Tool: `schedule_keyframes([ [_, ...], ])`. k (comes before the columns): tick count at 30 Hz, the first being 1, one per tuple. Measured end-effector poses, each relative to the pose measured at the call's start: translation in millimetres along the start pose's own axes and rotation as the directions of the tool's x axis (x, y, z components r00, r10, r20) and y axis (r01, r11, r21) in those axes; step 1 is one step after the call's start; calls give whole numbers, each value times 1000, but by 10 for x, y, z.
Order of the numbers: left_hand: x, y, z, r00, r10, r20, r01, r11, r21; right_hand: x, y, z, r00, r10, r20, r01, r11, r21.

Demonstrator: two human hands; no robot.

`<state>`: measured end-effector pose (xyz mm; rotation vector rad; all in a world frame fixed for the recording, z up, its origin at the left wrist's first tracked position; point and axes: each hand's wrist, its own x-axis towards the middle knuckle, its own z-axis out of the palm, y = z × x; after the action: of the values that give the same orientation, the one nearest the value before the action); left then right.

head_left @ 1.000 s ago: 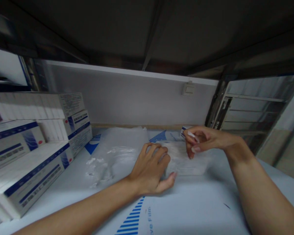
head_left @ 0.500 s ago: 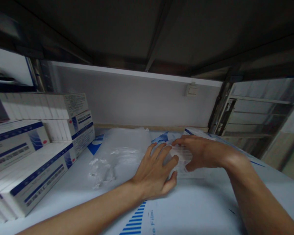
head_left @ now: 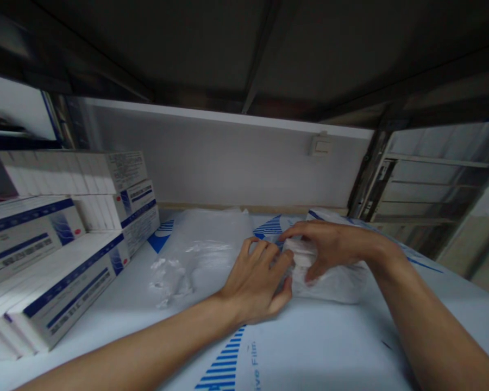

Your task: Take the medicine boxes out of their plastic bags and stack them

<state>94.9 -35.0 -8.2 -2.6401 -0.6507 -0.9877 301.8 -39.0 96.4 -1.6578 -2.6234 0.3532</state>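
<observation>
A clear plastic packet (head_left: 330, 279) with something white inside lies on the white shelf sheet (head_left: 318, 347) printed with blue stripes. My right hand (head_left: 330, 247) curls over the packet's left end, fingers and thumb pinching it. My left hand (head_left: 256, 279) rests on the sheet just left of it, fingers bent, fingertips touching the packet's edge.
Stacked white and blue cartons (head_left: 61, 233) fill the left side of the shelf. A crumpled clear plastic film (head_left: 187, 260) lies left of my left hand. The back wall (head_left: 228, 163) carries a small switch (head_left: 321, 145). A dark shelf underside hangs low overhead. A metal rack (head_left: 427, 190) stands right.
My right hand came down from a raised pinch onto the packet and closed on its left end. The packet has bunched up. My left hand stayed pressed beside it, fingers curling slightly.
</observation>
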Motion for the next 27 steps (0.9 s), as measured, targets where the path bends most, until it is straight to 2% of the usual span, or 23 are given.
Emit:
schedule_keyframes([
  [7, 8, 15, -11, 995, 88, -37, -88, 996, 11, -9, -76, 35, 990, 143, 18, -141, 988, -69],
  [12, -5, -2, 6, 995, 95, -26, -94, 995, 9, -121, -28, -98, 998, 46, -51, -47, 999, -22],
  [15, -19, -11, 12, 996, 72, -52, -71, 997, 21, -248, 128, -228, 991, -14, -130, 32, 990, 139],
  [17, -27, -12, 15, 995, 53, -84, -50, 998, 32, -316, 275, -279, 979, -50, -197, 110, 945, 307],
  [19, -31, -9, 17, 993, 24, -115, -20, 999, 34, -349, 432, -281, 939, -66, -339, 231, 849, 475],
  [22, -25, -2, 14, 989, -3, -151, 7, 1000, 27, -319, 606, -213, 816, -14, -578, 436, 672, 599],
  [24, -14, -3, 11, 985, -1, -171, 6, 1000, 30, -257, 636, -155, 745, 51, -665, 520, 579, 628],
  [27, 0, -29, 16, 982, 5, -189, 5, 999, 52, -137, 556, -103, 671, 155, -725, 601, 458, 655],
])
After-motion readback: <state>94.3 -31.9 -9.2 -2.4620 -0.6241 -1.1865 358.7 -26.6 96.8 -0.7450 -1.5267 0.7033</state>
